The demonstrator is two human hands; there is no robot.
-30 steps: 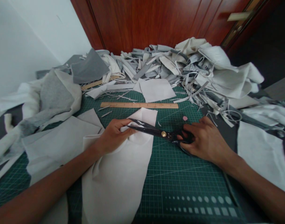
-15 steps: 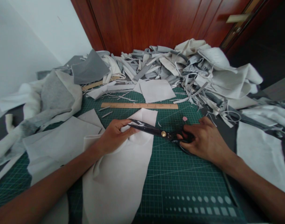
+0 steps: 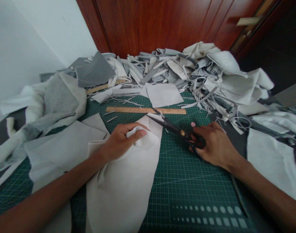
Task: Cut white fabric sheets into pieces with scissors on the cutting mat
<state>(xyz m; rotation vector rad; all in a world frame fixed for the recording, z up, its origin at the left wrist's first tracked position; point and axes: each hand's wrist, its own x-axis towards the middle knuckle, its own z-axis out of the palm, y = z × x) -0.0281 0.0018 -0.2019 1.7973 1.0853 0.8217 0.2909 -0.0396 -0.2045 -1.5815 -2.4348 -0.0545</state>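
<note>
My left hand (image 3: 123, 141) pinches a fold of a large white fabric piece (image 3: 121, 184), which lies on a green cutting mat (image 3: 186, 181). My right hand (image 3: 214, 145) grips the handles of black tailor's shears (image 3: 179, 131), and the fingers hide most of the handles. The blades are slightly open and point up and to the left. Their tips reach the top edge of the white fabric, just below a wooden ruler (image 3: 146, 110).
A large heap of white and grey fabric scraps (image 3: 177, 69) rises behind the mat against a reddish wooden door (image 3: 148, 26). Folded grey and white fabric (image 3: 60, 100) lies to the left. A white fabric sheet (image 3: 271, 161) lies to the right, and a white square (image 3: 163, 94) sits at the mat's far edge.
The shears have swung from pointing left to pointing up and left, away from my left hand. My right hand has shifted slightly. My left hand now bunches the fabric more.
</note>
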